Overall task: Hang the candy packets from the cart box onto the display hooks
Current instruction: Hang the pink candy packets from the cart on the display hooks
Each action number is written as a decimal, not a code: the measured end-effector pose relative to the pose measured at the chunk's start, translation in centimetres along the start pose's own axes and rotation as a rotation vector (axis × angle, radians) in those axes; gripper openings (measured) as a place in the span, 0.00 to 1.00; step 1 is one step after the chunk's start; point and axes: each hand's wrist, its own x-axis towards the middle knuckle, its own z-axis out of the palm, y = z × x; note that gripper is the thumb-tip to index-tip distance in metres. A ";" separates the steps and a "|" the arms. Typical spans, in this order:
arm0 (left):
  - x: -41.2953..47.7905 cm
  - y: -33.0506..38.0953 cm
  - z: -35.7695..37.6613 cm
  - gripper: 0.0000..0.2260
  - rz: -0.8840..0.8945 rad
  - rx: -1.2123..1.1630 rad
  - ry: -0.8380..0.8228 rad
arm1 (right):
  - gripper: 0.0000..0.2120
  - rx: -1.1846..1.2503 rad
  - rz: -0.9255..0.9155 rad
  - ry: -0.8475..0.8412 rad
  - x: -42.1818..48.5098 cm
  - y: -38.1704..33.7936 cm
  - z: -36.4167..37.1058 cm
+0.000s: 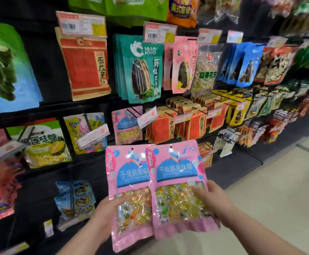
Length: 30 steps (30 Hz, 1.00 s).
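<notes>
I hold two pink candy packets side by side in front of the display wall. My left hand (105, 212) grips the left packet (129, 183) at its lower left edge, thumb on the clear window. My right hand (213, 201) grips the right packet (177, 181), which overlaps the left one, thumb on its front. Each packet has a small hang hole at the top. One matching pink packet (127, 126) hangs on a display hook (134, 112) just above them, behind a price tag (147, 116). The cart box is out of view.
Black hook wall full of hanging snack bags: red seed packets (86, 59), teal packets (142, 69), orange packets (179, 124) to the right, yellow-green candy bags (47, 144) to the left. Light floor (278, 181) stretches along the right.
</notes>
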 end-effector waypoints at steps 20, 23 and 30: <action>4.2 1.3 1.6 0.16 -0.047 -0.152 0.382 | 0.09 0.066 0.003 -0.413 13.1 -2.7 2.2; 4.8 1.3 1.1 0.28 -0.045 -0.170 0.407 | 0.11 0.051 -0.023 -0.442 14.7 -3.4 2.5; 5.3 1.6 1.0 0.23 -0.043 -0.184 0.401 | 0.11 0.075 -0.040 -0.515 15.6 -3.2 2.0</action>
